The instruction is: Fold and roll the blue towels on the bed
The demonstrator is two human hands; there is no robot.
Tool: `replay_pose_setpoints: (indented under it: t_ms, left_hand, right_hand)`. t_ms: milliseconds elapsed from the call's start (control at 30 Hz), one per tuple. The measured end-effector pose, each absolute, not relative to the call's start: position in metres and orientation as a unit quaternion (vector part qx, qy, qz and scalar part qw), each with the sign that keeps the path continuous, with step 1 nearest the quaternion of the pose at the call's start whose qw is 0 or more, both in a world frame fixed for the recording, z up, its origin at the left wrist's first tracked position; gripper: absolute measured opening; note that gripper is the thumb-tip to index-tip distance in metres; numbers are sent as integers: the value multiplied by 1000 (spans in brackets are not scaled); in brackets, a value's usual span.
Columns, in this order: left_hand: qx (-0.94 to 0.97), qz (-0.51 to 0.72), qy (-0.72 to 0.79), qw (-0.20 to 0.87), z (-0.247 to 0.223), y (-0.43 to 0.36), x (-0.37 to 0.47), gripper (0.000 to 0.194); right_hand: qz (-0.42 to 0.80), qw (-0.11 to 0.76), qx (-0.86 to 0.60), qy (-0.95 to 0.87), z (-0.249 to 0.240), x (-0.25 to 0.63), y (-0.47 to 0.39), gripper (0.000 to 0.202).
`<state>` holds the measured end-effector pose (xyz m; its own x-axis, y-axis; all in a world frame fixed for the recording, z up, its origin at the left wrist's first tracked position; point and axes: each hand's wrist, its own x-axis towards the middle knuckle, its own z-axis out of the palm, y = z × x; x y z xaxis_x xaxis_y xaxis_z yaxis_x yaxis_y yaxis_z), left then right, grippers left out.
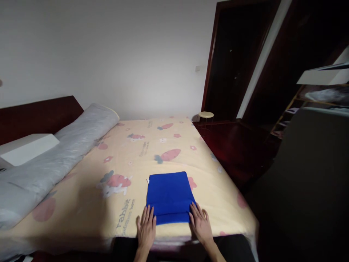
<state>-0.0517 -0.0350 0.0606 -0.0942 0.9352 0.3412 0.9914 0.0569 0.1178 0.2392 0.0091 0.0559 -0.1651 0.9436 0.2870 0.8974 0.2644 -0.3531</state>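
A blue folded cloth (pixel 171 193) lies flat on the bed, roughly square, with a crease running across its near part and a small white tag at its left edge. My left hand (pixel 146 226) rests on its near left corner, fingers stretched out. On the near right corner lies my right hand (pixel 200 222), its fingers spread and flat. Neither hand grips the cloth; both only touch it from above.
The bed's yellow sheet (pixel 169 136) has carrot and rabbit prints. A rolled grey quilt (pixel 73 140) and a white box (pixel 29 147) lie at the left. A round stool (pixel 206 114) stands beyond the far right corner. A dark panel (pixel 302 174) and a shelf (pixel 294 98) stand right.
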Motion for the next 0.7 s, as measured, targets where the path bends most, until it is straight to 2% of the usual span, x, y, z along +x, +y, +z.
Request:
replay_pose_setpoints:
  t_ms: [133, 267, 367, 467, 567, 633, 700]
  left_hand:
    - [-678, -196, -702, 101, 69, -34, -44, 49]
    - [-788, -199, -582, 4, 79, -21, -3, 53]
    - [-790, -184, -583, -39, 80, -11, 2, 50]
    - [-726, -195, -660, -5, 78, -8, -28, 44]
    - [-608, -252, -749, 81, 78, -13, -65, 40]
    - [-567, -297, -759, 122, 81, -17, -73, 39]
    - [-603, -328, -716, 126, 85, -21, -62, 41]
  right_hand:
    - [69, 233, -575, -781, 66, 228, 8, 46]
    - [184, 180, -451, -855, 91, 178, 6, 55]
    - [199, 172, -453, -852, 94, 165, 13, 50]
    - [135, 198, -560, -793, 80, 191, 25, 47]
    - [61, 224, -651, -722, 63, 233, 33, 48]
    - [34, 243, -663, -707, 59, 249, 32, 48]
    - [34, 261, -633, -728, 63, 250, 25, 46]
